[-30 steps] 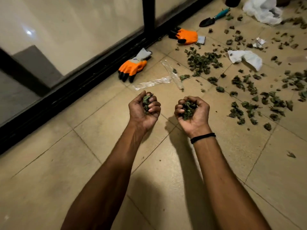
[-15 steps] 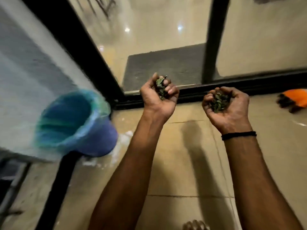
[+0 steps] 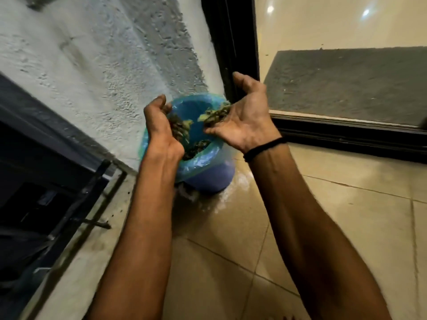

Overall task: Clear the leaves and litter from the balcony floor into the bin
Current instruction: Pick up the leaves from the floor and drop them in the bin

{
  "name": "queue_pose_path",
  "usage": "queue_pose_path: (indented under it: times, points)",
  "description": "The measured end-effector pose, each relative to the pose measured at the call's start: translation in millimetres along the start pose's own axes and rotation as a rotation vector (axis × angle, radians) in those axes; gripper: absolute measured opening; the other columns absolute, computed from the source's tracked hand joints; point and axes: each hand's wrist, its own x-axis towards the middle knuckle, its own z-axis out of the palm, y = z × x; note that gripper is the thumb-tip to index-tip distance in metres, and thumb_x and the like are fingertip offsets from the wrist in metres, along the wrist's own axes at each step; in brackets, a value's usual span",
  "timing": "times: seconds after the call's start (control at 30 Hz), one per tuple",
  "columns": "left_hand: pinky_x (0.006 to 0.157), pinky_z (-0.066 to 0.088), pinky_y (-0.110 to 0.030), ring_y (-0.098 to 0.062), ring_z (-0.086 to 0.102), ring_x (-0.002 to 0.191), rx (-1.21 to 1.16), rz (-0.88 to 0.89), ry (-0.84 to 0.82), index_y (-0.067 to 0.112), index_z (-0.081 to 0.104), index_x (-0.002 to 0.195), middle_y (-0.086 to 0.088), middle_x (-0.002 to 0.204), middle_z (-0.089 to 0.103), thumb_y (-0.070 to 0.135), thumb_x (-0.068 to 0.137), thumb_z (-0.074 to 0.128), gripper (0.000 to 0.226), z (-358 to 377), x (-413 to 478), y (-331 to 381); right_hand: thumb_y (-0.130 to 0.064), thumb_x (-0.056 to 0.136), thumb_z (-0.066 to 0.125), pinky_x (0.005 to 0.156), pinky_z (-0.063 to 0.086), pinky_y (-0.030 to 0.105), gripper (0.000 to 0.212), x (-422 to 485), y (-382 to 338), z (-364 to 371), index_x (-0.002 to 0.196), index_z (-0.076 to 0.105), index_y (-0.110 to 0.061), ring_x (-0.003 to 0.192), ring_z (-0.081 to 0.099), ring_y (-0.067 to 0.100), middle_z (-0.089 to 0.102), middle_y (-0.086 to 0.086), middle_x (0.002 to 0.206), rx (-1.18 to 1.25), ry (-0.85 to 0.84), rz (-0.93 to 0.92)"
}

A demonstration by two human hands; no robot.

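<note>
**Fig.: head view, tipping stage.** Both forearms reach fwd over the blue bin (image 3: pixel 208 179). It stands on the tiled floor (image 3: pixel 323 215) in the corner btw. the rough white wall (image 3: pixel 92 65) and the black door frame (image 3: pixel 233 42). A blue-green liner (image 3: pixel 201 161) is folded over its rim.

**Change vs. 0.5 s ago.** Then the bin lay off to the left, well apart from the hands, and both fists were clenched on their loads. Now both hands are directly above the bin mouth.

- **L hand** (image 3: pixel 161 125): fingers curled, loosely cupped round a clump of leaves (image 3: pixel 179 129), palm turned inward. Whether pieces are already dropping cannot be told because of blur.
- **R hand** (image 3: pixel 245 118): has uncurled and is released, palm up, thumb raised. A second clump (image 3: pixel 215 114) lies loose on the slack fingers at the edge nearest the bin.
- **Other:** black wristband (image 3: pixel 265 148) on the R wrist. Dark leaf debris (image 3: pixel 196 146) already lies inside the liner.

**Meaning (judged).** The carry is done and the release has begun, R ahead of L. This load should land in the bin once both palms tip further. The job overall is far from finished: 1.0 s ago the floor held many more leaves, plus wrappers and tissue.

**Risk.** Light pieces may drift past the near rim onto the tiles.
</note>
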Motion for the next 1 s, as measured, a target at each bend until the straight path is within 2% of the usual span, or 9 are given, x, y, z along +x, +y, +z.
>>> queue_pose_path:
  times: [0.1,0.23,0.3,0.37,0.47,0.57,0.63,0.83,1.0]
  points:
    - [0.052,0.043,-0.021,-0.016,0.063,0.061,0.183,0.043,0.042,0.015,0.060,0.092,-0.001,0.069,0.066,0.052,0.097,0.050,0.039,-6.1,-0.9,5.5,-0.063,0.086,0.046,0.106,0.032,0.054,0.085,1.8,11.0,5.5,0.149,0.035,-0.007,0.117,0.043,0.041,0.041,0.027,0.136,-0.076,0.108,0.065]
    - [0.050,0.043,-0.021,-0.010,0.057,0.075,0.230,0.143,0.099,0.014,0.060,0.118,0.003,0.092,0.060,0.051,0.100,0.046,0.044,-2.6,1.4,7.0,-0.069,0.085,0.046,0.116,0.010,0.066,0.101,-1.5,5.0,-6.2,0.157,0.007,-0.011,0.145,0.004,0.050,0.003,0.032,0.158,-0.055,0.073,0.094]
    - [0.055,0.040,-0.026,-0.013,0.057,0.080,0.220,0.139,0.127,0.013,0.063,0.119,-0.001,0.101,0.063,0.052,0.098,0.048,0.047,2.7,-0.4,6.0,-0.064,0.088,0.046,0.117,0.018,0.062,0.091,-9.1,-3.4,-12.2,0.154,0.022,-0.006,0.147,0.013,0.046,0.016,0.032,0.157,-0.059,0.059,0.094]
    - [0.056,0.037,-0.027,-0.016,0.058,0.080,0.172,0.157,0.152,0.013,0.066,0.113,-0.004,0.101,0.065,0.051,0.097,0.051,0.043,9.7,-2.7,3.7,-0.055,0.091,0.047,0.116,0.030,0.054,0.076,-26.1,-14.6,-16.8,0.142,0.042,0.001,0.140,0.036,0.041,0.040,0.030,0.146,-0.119,0.072,0.020]
    - [0.060,0.039,-0.026,-0.017,0.056,0.078,0.138,0.229,0.177,0.012,0.071,0.107,-0.006,0.105,0.070,0.043,0.095,0.055,0.037,25.5,-5.7,-3.0,-0.043,0.095,0.046,0.112,0.040,0.045,0.061,-60.3,-37.0,-32.5,0.132,0.053,0.005,0.122,0.059,0.036,0.061,0.025,0.128,-0.129,0.134,-0.139]
    - [0.068,0.040,-0.032,-0.020,0.054,0.074,0.092,0.332,0.161,0.017,0.069,0.078,-0.003,0.084,0.069,0.038,0.086,0.058,0.025,50.0,-14.5,-17.8,-0.034,0.097,0.045,0.111,0.041,0.044,0.053,-106.5,-60.2,-52.8,0.130,0.055,0.006,0.119,0.062,0.035,0.065,0.025,0.123,-0.082,0.205,-0.274]
    - [0.067,0.042,-0.033,-0.019,0.055,0.068,0.092,0.367,0.110,0.019,0.067,0.072,0.001,0.071,0.066,0.034,0.086,0.059,0.023,72.8,-27.2,-34.8,-0.030,0.097,0.045,0.110,0.042,0.045,0.049,-140.1,-71.2,-66.1,0.128,0.056,0.007,0.118,0.062,0.036,0.065,0.025,0.122,-0.045,0.267,-0.354]
    - [0.066,0.039,-0.037,-0.019,0.052,0.067,0.131,0.294,-0.192,0.020,0.062,0.069,0.002,0.066,0.060,0.043,0.082,0.062,0.026,154.0,-96.8,-113.6,-0.024,0.097,0.045,0.108,0.045,0.043,0.041,-233.5,-85.5,-100.8,0.125,0.059,0.002,0.112,0.066,0.032,0.068,0.021,0.118,-0.055,0.482,-0.513]
    - [0.063,0.040,-0.031,-0.017,0.054,0.071,0.247,0.207,-0.404,0.008,0.068,0.094,-0.001,0.078,0.061,0.037,0.098,0.054,0.033,196.7,-184.7,-177.0,-0.021,0.095,0.048,0.104,0.049,0.041,0.038,-314.7,-89.2,-129.2,0.124,0.062,-0.001,0.107,0.069,0.028,0.070,0.017,0.116,-0.003,0.630,-0.664]
